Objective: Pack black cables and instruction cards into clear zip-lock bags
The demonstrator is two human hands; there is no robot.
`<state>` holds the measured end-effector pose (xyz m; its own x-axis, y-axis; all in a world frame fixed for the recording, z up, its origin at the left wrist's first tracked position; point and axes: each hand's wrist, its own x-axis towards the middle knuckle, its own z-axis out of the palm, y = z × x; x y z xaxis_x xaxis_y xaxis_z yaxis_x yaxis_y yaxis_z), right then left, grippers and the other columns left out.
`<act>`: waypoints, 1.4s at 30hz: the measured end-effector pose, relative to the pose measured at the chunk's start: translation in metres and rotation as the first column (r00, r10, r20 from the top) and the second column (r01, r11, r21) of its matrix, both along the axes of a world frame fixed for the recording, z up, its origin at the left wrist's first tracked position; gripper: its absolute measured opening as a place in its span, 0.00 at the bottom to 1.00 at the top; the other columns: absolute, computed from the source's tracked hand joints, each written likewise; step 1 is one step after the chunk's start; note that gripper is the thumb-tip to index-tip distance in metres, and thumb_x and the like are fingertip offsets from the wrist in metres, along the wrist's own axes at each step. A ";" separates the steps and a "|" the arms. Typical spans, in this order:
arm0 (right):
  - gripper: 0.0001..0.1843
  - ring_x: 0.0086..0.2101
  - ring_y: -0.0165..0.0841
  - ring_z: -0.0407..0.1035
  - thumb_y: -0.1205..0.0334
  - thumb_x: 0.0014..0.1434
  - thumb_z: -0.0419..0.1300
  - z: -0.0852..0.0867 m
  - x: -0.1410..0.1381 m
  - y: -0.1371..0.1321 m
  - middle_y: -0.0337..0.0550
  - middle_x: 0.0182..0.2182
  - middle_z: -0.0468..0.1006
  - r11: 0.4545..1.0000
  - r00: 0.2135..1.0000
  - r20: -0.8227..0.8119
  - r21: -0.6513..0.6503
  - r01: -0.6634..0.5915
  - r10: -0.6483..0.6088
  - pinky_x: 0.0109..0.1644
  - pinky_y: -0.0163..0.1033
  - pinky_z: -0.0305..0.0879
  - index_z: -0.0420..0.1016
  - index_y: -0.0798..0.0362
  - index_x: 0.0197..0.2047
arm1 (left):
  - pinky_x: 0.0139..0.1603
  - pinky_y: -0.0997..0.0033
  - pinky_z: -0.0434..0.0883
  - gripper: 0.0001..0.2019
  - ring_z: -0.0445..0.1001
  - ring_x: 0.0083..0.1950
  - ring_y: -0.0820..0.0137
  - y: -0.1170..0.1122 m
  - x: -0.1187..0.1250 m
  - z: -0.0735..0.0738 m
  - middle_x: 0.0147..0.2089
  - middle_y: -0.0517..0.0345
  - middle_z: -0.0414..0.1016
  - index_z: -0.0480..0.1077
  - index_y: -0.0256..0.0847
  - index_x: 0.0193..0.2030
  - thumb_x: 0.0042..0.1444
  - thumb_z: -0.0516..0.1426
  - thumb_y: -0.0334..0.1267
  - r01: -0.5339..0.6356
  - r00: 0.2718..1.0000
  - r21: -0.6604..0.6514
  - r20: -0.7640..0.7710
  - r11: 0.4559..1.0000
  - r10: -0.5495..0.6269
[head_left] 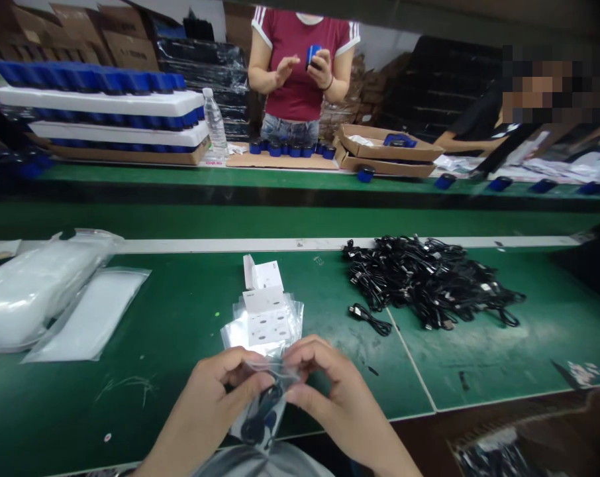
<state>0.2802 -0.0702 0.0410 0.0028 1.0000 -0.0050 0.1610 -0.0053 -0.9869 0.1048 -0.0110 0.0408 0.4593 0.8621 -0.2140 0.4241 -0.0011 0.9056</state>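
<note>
Two hands: the person's left hand (219,392) and right hand (330,391) meet over the near edge of the green counter (181,324).
Left grip: thumb and fingers are pinched tight on the upper edge of a small clear plastic bag (279,370).
Right grip: fingertips are clamped on the same upper edge, from the other side.
Bag: it hangs between the two hands, tilted, with its lower end toward the person's lap.
Inside the bag: a black coiled cable (261,409) sits in the lower part.
Just beyond the hands: a stack of clear bags with white printed cards (265,318) lies flat on the counter.
To the right: a loose pile of black cables (429,278) is spread out, with one single coiled cable (369,319) lying apart at its near left edge.
To the left: bulky bundles of clear plastic sleeves (32,291) lie well apart from the hands.
Far side: a co-worker in a red shirt (300,73) stands at another counter, holding a small blue cylinder (312,56).
Far left: rows of blue cylinders on white foam trays (96,103) are stacked beside a clear water bottle (214,122).
</note>
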 end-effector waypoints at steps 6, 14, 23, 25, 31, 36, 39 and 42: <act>0.03 0.31 0.30 0.68 0.68 0.56 0.59 -0.005 0.000 -0.003 0.37 0.29 0.73 0.997 0.991 0.126 -0.056 0.050 -0.042 0.37 0.34 0.64 0.73 0.51 0.32 | 0.24 0.79 0.66 0.08 0.69 0.24 0.73 -0.007 0.001 -0.008 0.24 0.62 0.74 0.76 0.43 0.25 0.50 0.59 0.43 -0.122 0.992 0.081 0.037 0.989 0.119; 0.13 0.29 0.29 0.68 0.69 0.55 0.58 -0.011 -0.008 -0.004 0.33 0.26 0.73 0.982 0.982 0.007 -0.041 0.186 -0.186 0.37 0.35 0.64 0.65 0.50 0.44 | 0.21 0.79 0.62 0.09 0.65 0.24 0.75 -0.012 0.002 -0.004 0.26 0.63 0.71 0.72 0.42 0.27 0.52 0.57 0.44 -0.211 0.970 0.054 0.136 0.976 0.203; 0.02 0.32 0.29 0.67 0.67 0.57 0.57 -0.006 -0.005 -0.002 0.38 0.31 0.71 0.993 0.992 0.051 0.032 0.118 -0.119 0.37 0.33 0.63 0.71 0.52 0.35 | 0.26 0.81 0.65 0.09 0.68 0.26 0.76 -0.012 -0.003 -0.007 0.28 0.63 0.71 0.71 0.42 0.27 0.56 0.55 0.41 -0.178 0.971 0.179 0.188 0.968 0.144; 0.05 0.32 0.29 0.66 0.67 0.57 0.57 -0.006 -0.008 0.000 0.39 0.30 0.70 0.991 0.993 0.039 0.075 0.106 -0.110 0.36 0.33 0.62 0.72 0.53 0.29 | 0.27 0.80 0.67 0.08 0.70 0.28 0.74 -0.012 -0.003 -0.010 0.31 0.61 0.73 0.71 0.42 0.32 0.57 0.54 0.42 -0.113 0.980 0.150 0.178 0.982 0.086; 0.08 0.25 0.28 0.60 0.59 0.60 0.53 -0.029 -0.040 -0.002 0.35 0.25 0.65 0.926 0.937 -0.050 0.142 0.350 -0.346 0.28 0.32 0.58 0.66 0.53 0.31 | 0.33 0.78 0.70 0.11 0.73 0.32 0.71 -0.020 0.010 -0.023 0.29 0.61 0.74 0.69 0.41 0.32 0.58 0.52 0.45 -0.091 0.976 0.086 0.203 0.992 0.072; 0.13 0.18 0.25 0.57 0.58 0.58 0.55 -0.046 -0.058 -0.006 0.31 0.18 0.59 0.927 0.945 0.070 0.231 0.295 -0.318 0.22 0.30 0.52 0.58 0.51 0.24 | 0.27 0.82 0.68 0.11 0.70 0.25 0.75 -0.033 0.019 -0.035 0.24 0.66 0.69 0.63 0.43 0.30 0.62 0.47 0.41 -0.269 0.953 0.248 0.211 0.931 0.219; 0.13 0.18 0.25 0.57 0.60 0.59 0.54 -0.049 -0.061 -0.006 0.31 0.18 0.58 0.915 0.940 0.120 0.296 0.272 -0.319 0.22 0.31 0.51 0.56 0.51 0.25 | 0.25 0.85 0.66 0.09 0.67 0.22 0.78 -0.035 0.019 -0.038 0.23 0.69 0.66 0.61 0.44 0.30 0.62 0.47 0.36 -0.292 0.953 0.447 0.210 0.845 0.218; 0.10 0.19 0.26 0.58 0.62 0.60 0.51 -0.049 -0.061 -0.006 0.32 0.20 0.61 0.920 0.955 0.104 0.315 0.234 -0.278 0.23 0.32 0.52 0.58 0.51 0.27 | 0.24 0.87 0.64 0.08 0.66 0.21 0.79 -0.034 0.018 -0.037 0.22 0.71 0.65 0.60 0.45 0.30 0.61 0.46 0.33 -0.281 0.959 0.547 0.194 0.789 0.206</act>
